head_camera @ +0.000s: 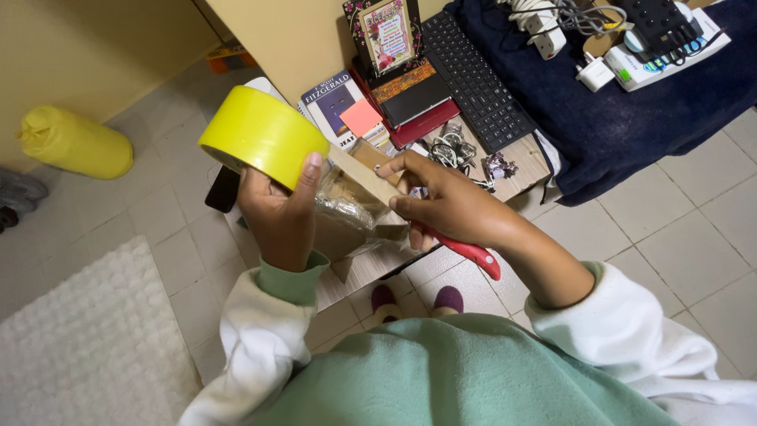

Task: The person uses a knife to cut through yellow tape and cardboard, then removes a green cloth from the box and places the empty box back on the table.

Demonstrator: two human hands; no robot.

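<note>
My left hand (pixel 277 211) holds up a big roll of yellow tape (pixel 262 134), thumb pressed on its outer face. My right hand (pixel 449 207) pinches the edge of a small brown cardboard box (pixel 364 175) and also grips a red-handled tool (pixel 471 254) that sticks out under the palm; its blade is hidden. Clear crinkled plastic (pixel 345 210) sits in or around the box between both hands. The box rests over the near end of a low wooden table (pixel 371 270).
On the table lie books (pixel 335 102), a pink sticky note (pixel 361 117), a framed card (pixel 386 33), a black keyboard (pixel 476 79) and metal trinkets (pixel 451 148). A dark blue cloth (pixel 631 118) bears chargers and cables. A yellow cylinder (pixel 75 142) and a white rug (pixel 87 339) lie on the tiled floor.
</note>
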